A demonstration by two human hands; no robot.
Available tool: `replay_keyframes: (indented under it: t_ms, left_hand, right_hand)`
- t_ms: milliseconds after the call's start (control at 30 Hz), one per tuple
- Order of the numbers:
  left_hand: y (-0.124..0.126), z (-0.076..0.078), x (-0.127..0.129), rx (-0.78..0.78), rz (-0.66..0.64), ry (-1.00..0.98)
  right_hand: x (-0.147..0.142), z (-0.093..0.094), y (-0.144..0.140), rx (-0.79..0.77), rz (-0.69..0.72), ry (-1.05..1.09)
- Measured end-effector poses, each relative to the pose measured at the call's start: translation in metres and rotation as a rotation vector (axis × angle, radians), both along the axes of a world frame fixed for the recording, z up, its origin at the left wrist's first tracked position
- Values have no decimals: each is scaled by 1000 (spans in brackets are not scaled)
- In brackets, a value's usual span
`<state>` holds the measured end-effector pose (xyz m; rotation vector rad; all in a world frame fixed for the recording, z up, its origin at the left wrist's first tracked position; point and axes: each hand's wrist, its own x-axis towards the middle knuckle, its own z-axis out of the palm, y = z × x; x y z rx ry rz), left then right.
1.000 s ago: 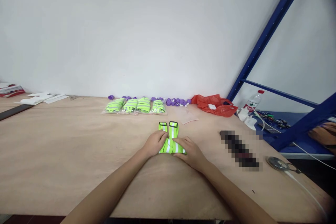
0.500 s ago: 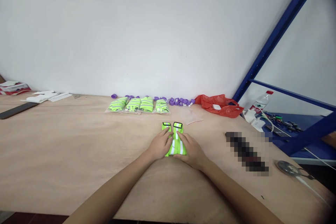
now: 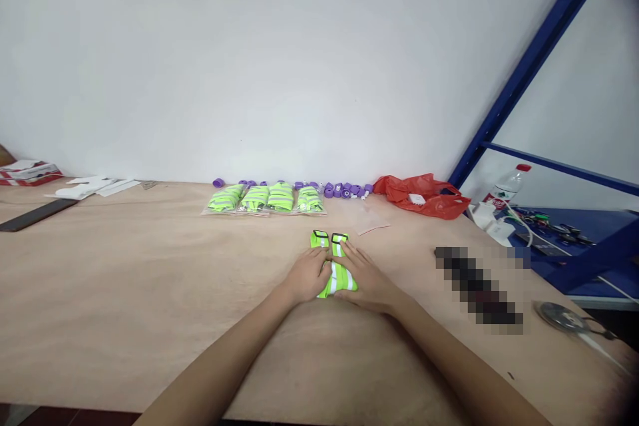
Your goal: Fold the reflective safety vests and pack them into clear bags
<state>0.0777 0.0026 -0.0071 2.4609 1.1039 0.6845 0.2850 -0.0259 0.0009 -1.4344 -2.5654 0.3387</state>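
Note:
A folded neon-green reflective strap bundle (image 3: 343,277) with silver-white stripes lies on the table in front of me. Two of its ends, each fitted with a black buckle, point toward the wall. My left hand (image 3: 308,274) grips its left side, fingers bent over the top and thumb near the middle. From the right, my right hand (image 3: 370,281) holds it too, fingers across the upper part and thumb at the near edge. Both palms hide parts of the bundle. Beyond it, several clear bags (image 3: 280,198) packed with the same green striped material stand in a row.
Purple rolls (image 3: 346,192) line the wall beside a red plastic bag (image 3: 424,196). A flat clear bag (image 3: 372,218) lies nearer. At right are a pixelated dark object (image 3: 479,289), a round clear object (image 3: 556,317), a bottle (image 3: 509,186) and a blue frame (image 3: 539,66). White papers (image 3: 90,186) lie left.
My left fingers have bent and drawn in over the bundle. The right fingers have moved up toward the right buckle, covering more of the strap. The view has shifted slightly.

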Motion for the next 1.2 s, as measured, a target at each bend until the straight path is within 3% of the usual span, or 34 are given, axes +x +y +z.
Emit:
replay_keyframes:
  t_ms: [367, 700, 967, 1200]
  left_hand:
    - [-6, 8, 3, -44, 104, 80]
    - [2, 18, 5, -61, 41, 216]
    - [2, 22, 6, -85, 31, 230]
    - [3, 20, 6, -92, 15, 211]
  right_hand:
    - [2, -1, -2, -37, -31, 115]
    - [3, -3, -1, 14, -21, 63]
    - [4, 8, 8, 225, 52, -30]
    - [5, 0, 16, -33, 10, -20]
